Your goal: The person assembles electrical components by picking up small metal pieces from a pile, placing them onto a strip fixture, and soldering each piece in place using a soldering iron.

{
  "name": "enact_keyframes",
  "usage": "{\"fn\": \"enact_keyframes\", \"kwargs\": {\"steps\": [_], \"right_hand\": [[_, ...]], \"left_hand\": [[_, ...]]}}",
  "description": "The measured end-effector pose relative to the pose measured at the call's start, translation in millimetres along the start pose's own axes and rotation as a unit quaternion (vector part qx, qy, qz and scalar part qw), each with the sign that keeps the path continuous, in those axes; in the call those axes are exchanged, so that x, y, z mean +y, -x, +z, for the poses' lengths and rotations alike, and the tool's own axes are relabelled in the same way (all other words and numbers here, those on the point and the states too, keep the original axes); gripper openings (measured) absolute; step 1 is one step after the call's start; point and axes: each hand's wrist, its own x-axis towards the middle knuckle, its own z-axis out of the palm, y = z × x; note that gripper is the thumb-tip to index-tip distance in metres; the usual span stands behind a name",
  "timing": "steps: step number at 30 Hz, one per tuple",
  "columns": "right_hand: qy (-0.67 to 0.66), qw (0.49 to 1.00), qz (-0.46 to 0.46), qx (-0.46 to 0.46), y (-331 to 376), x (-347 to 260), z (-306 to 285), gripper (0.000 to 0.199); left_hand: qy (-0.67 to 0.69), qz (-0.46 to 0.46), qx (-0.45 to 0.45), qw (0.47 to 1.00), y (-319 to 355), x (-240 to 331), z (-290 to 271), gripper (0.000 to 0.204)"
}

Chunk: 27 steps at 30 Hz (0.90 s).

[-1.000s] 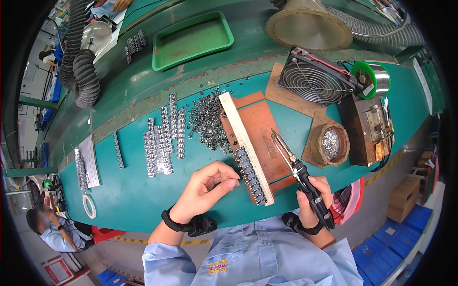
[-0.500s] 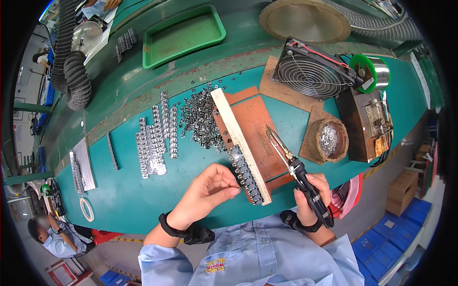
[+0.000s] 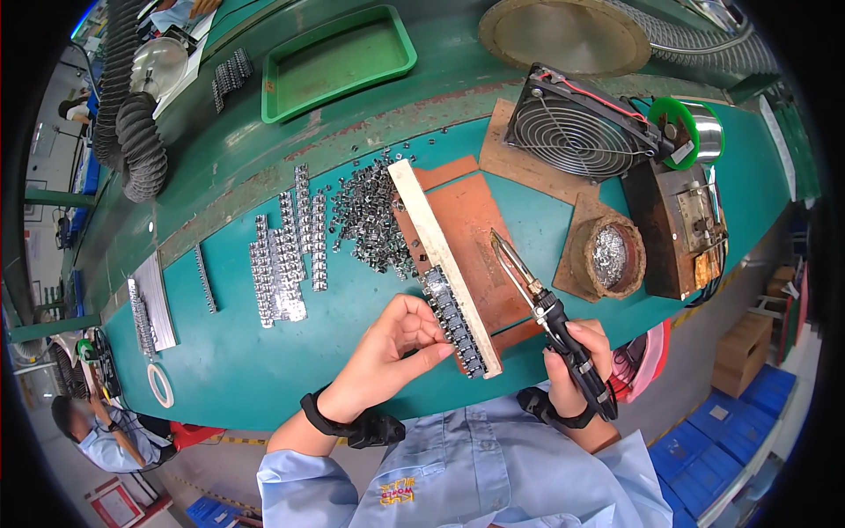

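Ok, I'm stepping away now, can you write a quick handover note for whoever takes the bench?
Left hand: fingertips pinched at the row of small metal parts lined along the wooden strip.
Right hand: grips the soldering iron, tip raised over the brown board, apart from the row.
Loose parts are heaped left of the strip; finished-looking rows lie further left.
Done: row loaded at the strip's near end.
Left: whether any joints are soldered cannot be told.
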Motion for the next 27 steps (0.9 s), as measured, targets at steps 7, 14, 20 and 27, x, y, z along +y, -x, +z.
{"fn": "enact_keyframes", "kwargs": {"steps": [7,14,20,27], "right_hand": [[0.002,1.0,-0.002,0.006,0,-1,-1,0.036],[-0.063,0.998,-0.011,0.009,12,-2,-14,0.038],[-0.095,0.992,-0.064,-0.055,11,-16,-34,0.041],[-0.066,0.983,-0.101,-0.14,6,-22,-38,0.035]], "left_hand": [[0.061,-0.034,-0.003,0.998,-1,3,1,0.033],[0.078,-0.04,-0.018,0.996,-2,-1,-5,0.03],[0.085,-0.035,-0.039,0.995,-5,-4,-9,0.03],[0.074,-0.028,-0.03,0.996,-5,-5,-8,0.03]]}}
